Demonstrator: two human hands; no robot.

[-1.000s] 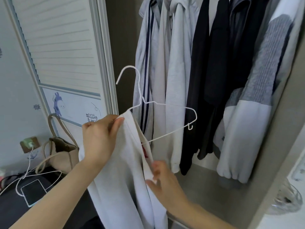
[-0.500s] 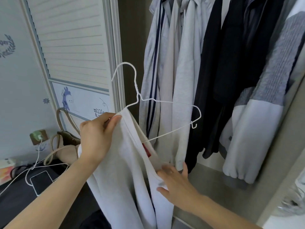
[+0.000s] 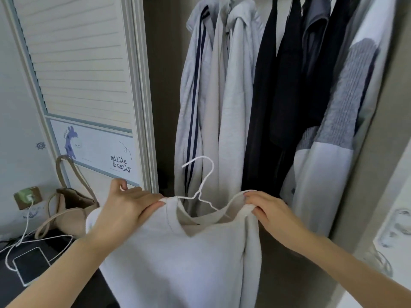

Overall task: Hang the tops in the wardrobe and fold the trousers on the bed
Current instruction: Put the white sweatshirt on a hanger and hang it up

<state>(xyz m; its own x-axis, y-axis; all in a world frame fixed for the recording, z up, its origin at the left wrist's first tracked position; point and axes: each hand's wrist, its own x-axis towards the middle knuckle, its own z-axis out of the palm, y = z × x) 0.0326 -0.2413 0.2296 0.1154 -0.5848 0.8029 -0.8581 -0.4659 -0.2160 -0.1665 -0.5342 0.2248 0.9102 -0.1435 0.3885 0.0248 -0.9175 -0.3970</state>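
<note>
Both hands hold a pale grey top (image 3: 178,258) up in front of the open wardrobe (image 3: 164,85). Left hand (image 3: 126,210) pinches the top's left shoulder, thumb under, fingers flat over the fabric, one finger curled up clear of it. Right hand (image 3: 269,210) grips the right shoulder, fingers curled round the edge. A white wire hanger (image 3: 201,187) sits inside the neck opening; its hook & neck stick up above the collar, its arms go under the fabric, ends hidden. Top hangs down from the hands, front facing the person, lower part out of frame.

Behind the top, w/in the wardrobe, hung clothes in a row: a light jacket w/ navy stripes (image 3: 193,103) nearest the top's left side, pale hoodies (image 3: 235,85) next, dark garments (image 3: 287,85) further right, then a white & grey knit sleeve (image 3: 333,141) at the far right. Hanger hook is just in front of the striped jacket.

Left of the wardrobe: a slatted door (image 3: 77,63) w/ a giraffe print & "millie & sally" text. Below that, a beige bag (image 3: 71,207), a phone (image 3: 31,267) on a white cable (image 3: 24,236), on a dark surface.
</note>
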